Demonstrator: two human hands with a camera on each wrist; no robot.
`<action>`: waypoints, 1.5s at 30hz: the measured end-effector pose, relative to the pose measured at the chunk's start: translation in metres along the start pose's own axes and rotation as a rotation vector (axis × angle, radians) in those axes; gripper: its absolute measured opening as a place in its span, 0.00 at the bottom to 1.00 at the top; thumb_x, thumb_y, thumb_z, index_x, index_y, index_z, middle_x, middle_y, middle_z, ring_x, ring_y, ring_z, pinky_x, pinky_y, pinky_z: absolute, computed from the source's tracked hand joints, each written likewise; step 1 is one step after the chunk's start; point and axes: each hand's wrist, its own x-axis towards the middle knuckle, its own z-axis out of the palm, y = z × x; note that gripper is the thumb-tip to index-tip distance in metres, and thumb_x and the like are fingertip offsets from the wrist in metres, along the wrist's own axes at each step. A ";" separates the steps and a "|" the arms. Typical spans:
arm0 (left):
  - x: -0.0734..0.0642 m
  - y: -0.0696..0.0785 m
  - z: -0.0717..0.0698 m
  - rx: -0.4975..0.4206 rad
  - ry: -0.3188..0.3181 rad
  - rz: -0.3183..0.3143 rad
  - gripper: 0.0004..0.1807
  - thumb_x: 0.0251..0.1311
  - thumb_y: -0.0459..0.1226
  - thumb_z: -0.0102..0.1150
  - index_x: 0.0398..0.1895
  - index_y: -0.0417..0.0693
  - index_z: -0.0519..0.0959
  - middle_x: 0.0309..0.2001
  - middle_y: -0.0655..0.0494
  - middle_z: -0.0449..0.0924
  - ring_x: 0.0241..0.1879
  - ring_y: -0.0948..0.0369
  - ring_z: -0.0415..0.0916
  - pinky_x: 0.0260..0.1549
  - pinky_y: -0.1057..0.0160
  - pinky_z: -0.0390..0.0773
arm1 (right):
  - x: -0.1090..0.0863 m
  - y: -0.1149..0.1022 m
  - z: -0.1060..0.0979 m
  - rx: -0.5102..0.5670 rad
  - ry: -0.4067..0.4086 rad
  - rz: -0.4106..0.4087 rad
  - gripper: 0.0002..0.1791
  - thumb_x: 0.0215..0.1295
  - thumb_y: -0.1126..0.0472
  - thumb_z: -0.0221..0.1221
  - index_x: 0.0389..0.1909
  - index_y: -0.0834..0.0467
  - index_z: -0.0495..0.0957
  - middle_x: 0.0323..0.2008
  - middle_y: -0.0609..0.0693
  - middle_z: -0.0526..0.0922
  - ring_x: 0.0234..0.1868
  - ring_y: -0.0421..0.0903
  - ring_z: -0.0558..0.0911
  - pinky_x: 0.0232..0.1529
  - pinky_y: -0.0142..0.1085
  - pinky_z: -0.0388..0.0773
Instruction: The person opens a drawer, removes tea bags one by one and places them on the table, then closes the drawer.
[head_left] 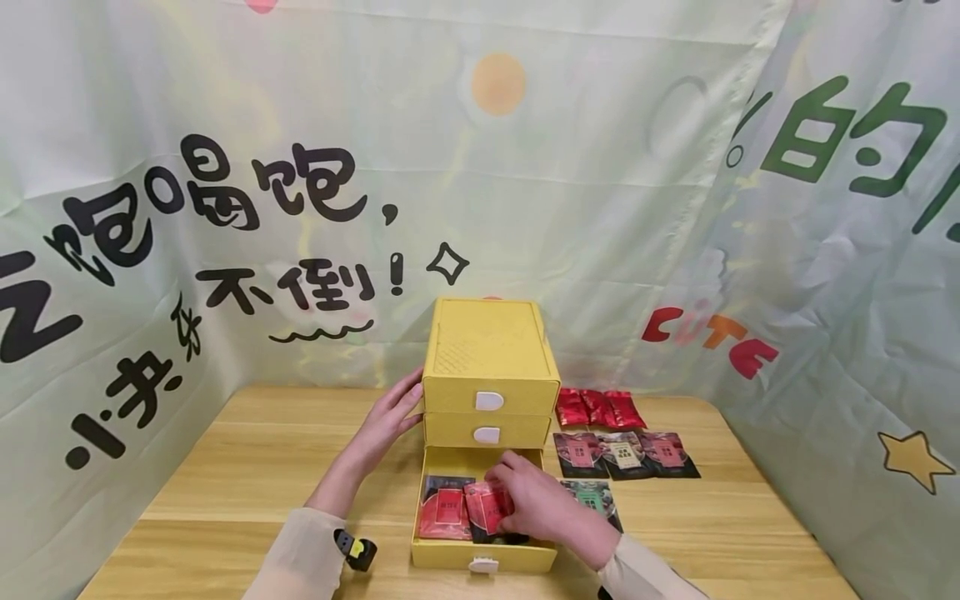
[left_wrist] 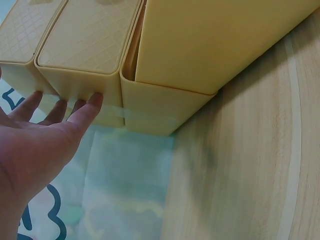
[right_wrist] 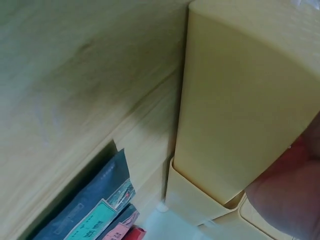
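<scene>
A yellow drawer cabinet (head_left: 491, 333) stands on the table with its bottom drawer (head_left: 450, 553) pulled out. My left hand (head_left: 386, 425) rests its extended fingertips against the cabinet's left side, as the left wrist view also shows. Over the open drawer, my right hand (head_left: 536, 500) pinches a red-and-black sachet (head_left: 486, 507), which leans at a slight tilt. A similar sachet (head_left: 447, 512) lies to its left inside the drawer. The right wrist view catches only part of my right hand (right_wrist: 287, 200), beyond the drawer's side wall (right_wrist: 240, 100); its fingertips are hidden there.
Right of the cabinet lie shiny red packets (head_left: 600, 408), a row of three dark sachets (head_left: 626, 454), and a green-labelled sachet (head_left: 588, 493) partly behind my right arm. A printed cloth (head_left: 420, 167) hangs behind the wooden table (head_left: 300, 417).
</scene>
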 end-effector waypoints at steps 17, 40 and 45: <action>-0.002 -0.001 0.001 0.002 0.004 -0.007 0.32 0.83 0.44 0.45 0.84 0.47 0.54 0.83 0.46 0.51 0.79 0.45 0.54 0.74 0.42 0.64 | -0.006 0.001 -0.006 0.250 0.045 0.013 0.22 0.51 0.69 0.77 0.43 0.52 0.79 0.43 0.41 0.74 0.42 0.37 0.77 0.41 0.31 0.82; -0.001 -0.002 0.000 -0.011 -0.001 0.005 0.34 0.82 0.46 0.46 0.84 0.43 0.53 0.82 0.43 0.51 0.78 0.43 0.54 0.73 0.42 0.64 | -0.019 0.003 -0.012 0.511 0.023 0.040 0.13 0.61 0.66 0.72 0.41 0.50 0.79 0.38 0.45 0.86 0.36 0.36 0.82 0.36 0.31 0.83; 0.000 -0.002 -0.001 -0.006 -0.007 0.006 0.34 0.82 0.45 0.46 0.84 0.43 0.52 0.82 0.43 0.50 0.79 0.43 0.54 0.73 0.43 0.64 | -0.023 0.004 -0.014 0.554 0.072 0.072 0.11 0.64 0.63 0.72 0.42 0.52 0.79 0.37 0.46 0.85 0.33 0.38 0.82 0.33 0.32 0.82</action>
